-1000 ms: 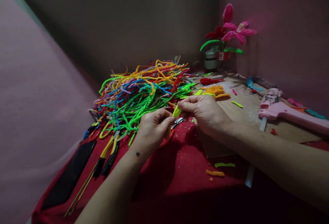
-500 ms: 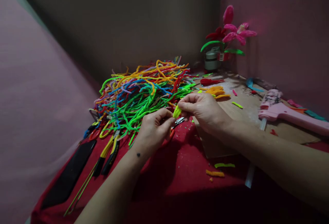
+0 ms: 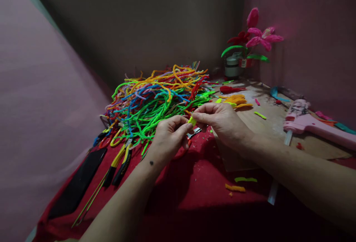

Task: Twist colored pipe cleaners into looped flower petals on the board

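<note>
Between my two hands is a small yellow-green piece of pipe cleaner (image 3: 192, 121), mostly covered by fingers. My left hand (image 3: 172, 132) pinches its lower left end between thumb and fingertips. From the right, my right hand (image 3: 222, 121) pinches the upper end, so the fingertips of both hands nearly meet. Just under them, the metal blades of scissors (image 3: 195, 132) show on the red cloth, their handles partly hidden by my left hand. Behind my hands lies a large heap of coloured pipe cleaners (image 3: 155, 105).
Pliers (image 3: 121, 162) and a flat black object (image 3: 79, 184) lie at the left. On the cardboard (image 3: 250, 118) at right rest an orange pipe-cleaner bundle (image 3: 236, 99) and a pink glue gun (image 3: 308, 123). Pink pipe-cleaner flowers (image 3: 261, 39) stand at the back. Cut pieces (image 3: 235, 188) lie in front.
The whole view has shifted slightly, moving things a little to the right. Both hands keep their pinch; less of the yellow-green piece shows between the fingers now.
</note>
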A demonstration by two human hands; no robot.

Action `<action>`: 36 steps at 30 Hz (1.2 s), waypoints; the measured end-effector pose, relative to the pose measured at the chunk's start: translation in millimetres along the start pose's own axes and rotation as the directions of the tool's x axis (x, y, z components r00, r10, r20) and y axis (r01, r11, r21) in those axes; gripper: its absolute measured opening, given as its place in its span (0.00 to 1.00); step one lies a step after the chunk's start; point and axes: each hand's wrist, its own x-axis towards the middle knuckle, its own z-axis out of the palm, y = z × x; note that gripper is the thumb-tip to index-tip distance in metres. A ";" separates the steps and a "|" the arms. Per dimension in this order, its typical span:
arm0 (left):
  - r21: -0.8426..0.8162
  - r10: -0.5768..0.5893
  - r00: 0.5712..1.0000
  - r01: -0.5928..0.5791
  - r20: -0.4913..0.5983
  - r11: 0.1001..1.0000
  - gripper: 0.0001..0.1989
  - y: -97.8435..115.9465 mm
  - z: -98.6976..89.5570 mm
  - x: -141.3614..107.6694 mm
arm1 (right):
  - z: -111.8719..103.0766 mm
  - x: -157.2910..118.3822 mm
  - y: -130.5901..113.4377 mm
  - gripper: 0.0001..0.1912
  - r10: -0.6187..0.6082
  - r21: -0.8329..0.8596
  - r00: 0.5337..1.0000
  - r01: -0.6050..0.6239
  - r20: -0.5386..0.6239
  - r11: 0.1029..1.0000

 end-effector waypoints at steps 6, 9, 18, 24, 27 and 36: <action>0.004 0.045 0.997 -0.045 -0.067 0.999 0.05 -2.6 1.3 -0.1 | 1.2 -2.6 -5.5 0.06 0.022 -0.087 0.999 -0.025 -0.028 0.996; 0.036 0.034 0.999 -0.033 -0.026 0.999 0.06 -3.0 0.4 -0.4 | 2.9 -4.4 -4.6 0.07 0.017 -0.069 0.999 -0.020 -0.040 0.997; 0.055 0.001 1.000 0.000 -0.017 0.999 0.05 -2.1 -4.1 1.0 | -0.3 0.4 -4.1 0.10 0.051 -0.060 0.997 -0.048 0.051 0.997; 0.133 0.057 0.998 -0.060 0.028 0.989 0.05 -6.9 -4.2 2.0 | -0.5 0.3 -7.5 0.12 -0.006 -0.319 1.000 -0.002 -0.024 0.948; 0.244 0.130 0.991 -0.133 0.028 0.961 0.04 -12.8 -1.4 2.8 | 2.2 -1.8 -1.9 0.13 -0.032 -0.338 0.998 0.015 -0.047 0.941; 0.221 0.138 0.990 -0.137 0.012 0.966 0.03 -10.8 0.0 3.3 | 3.7 -0.7 1.0 0.13 0.030 -0.113 0.999 -0.035 -0.044 0.993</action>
